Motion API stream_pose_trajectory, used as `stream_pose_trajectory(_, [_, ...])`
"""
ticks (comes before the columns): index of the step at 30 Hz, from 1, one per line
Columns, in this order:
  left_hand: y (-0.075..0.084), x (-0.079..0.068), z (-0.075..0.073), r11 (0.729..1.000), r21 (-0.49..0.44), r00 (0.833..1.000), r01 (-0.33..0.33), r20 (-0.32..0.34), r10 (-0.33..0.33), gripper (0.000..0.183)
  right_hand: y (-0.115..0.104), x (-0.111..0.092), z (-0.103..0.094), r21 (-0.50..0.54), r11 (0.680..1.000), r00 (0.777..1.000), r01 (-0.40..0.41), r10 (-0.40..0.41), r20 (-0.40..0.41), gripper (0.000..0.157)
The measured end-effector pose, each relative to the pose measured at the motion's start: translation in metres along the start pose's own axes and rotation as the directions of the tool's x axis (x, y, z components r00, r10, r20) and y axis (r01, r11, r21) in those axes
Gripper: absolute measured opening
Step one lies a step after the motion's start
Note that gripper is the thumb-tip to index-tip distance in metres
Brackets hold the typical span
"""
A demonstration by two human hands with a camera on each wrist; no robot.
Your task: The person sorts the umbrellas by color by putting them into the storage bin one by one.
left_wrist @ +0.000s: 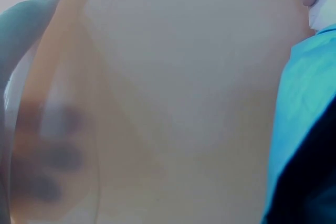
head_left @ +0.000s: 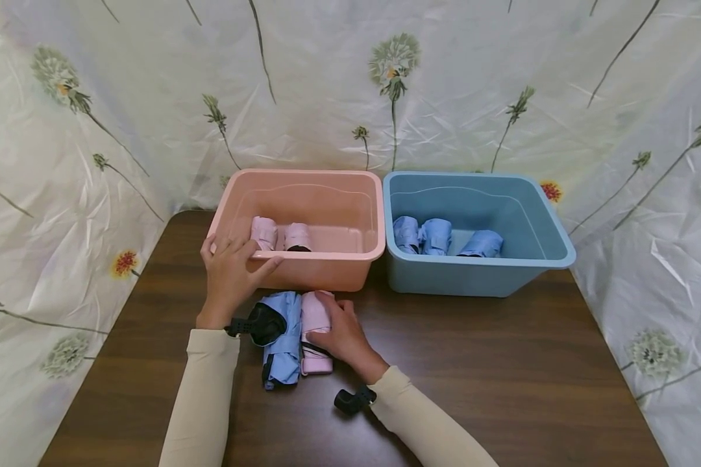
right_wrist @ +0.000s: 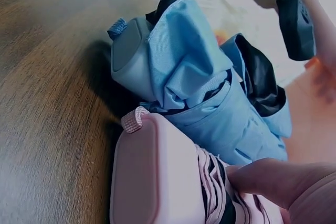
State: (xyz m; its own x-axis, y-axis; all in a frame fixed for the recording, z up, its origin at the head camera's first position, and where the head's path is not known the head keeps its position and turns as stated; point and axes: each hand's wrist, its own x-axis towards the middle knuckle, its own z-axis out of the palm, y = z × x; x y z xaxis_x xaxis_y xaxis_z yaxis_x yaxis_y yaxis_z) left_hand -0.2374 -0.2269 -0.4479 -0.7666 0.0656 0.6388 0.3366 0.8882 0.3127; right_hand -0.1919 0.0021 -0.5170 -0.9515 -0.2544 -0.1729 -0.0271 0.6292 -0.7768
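My left hand (head_left: 228, 275) grips the near left rim of a pink plastic bin (head_left: 309, 275), fingertips inside it and thumb on the outside; in the left wrist view the fingers show as shadows through the wall. A folded pink umbrella (head_left: 315, 318) lies on the table in front of the bin, and my right hand (head_left: 344, 331) holds it around the middle. In the right wrist view the thumb presses into the fabric folds near the umbrella's pink handle (right_wrist: 157, 177). Right beside it lies a folded blue umbrella (head_left: 284, 350), partly covered by the left wrist's camera.
Two rolled pink umbrellas (head_left: 264, 232) lie inside the pink bin. To its right stands a blue bin (head_left: 450, 275) with three rolled blue umbrellas (head_left: 436, 235). Both bins stand at the back of the dark wooden table (head_left: 473, 376), against a flowered curtain (head_left: 321, 84).
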Motion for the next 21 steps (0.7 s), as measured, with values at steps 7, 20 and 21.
stream_pose_trajectory(7, [0.000, 0.000, 0.001, 1.000, 0.003, 1.000, 0.001, 0.003, -0.001, 0.047, 0.008, -0.002, -0.009, -0.004, 1.000, 1.000, 0.015, -0.015, -0.003, 0.080])
stream_pose_trajectory(20, [0.000, -0.001, 0.001, 1.000, 0.008, 1.000, 0.003, -0.002, -0.003, 0.046, 0.009, -0.007, -0.014, -0.135, 0.991, 0.997, -0.021, 0.010, -0.081, 0.083])
stream_pose_trajectory(21, [0.000, -0.002, 0.001, 1.000, 0.004, 1.000, 0.002, -0.001, -0.002, 0.045, 0.009, -0.007, -0.011, -0.164, 0.986, 0.995, -0.032, 0.016, -0.094, 0.085])
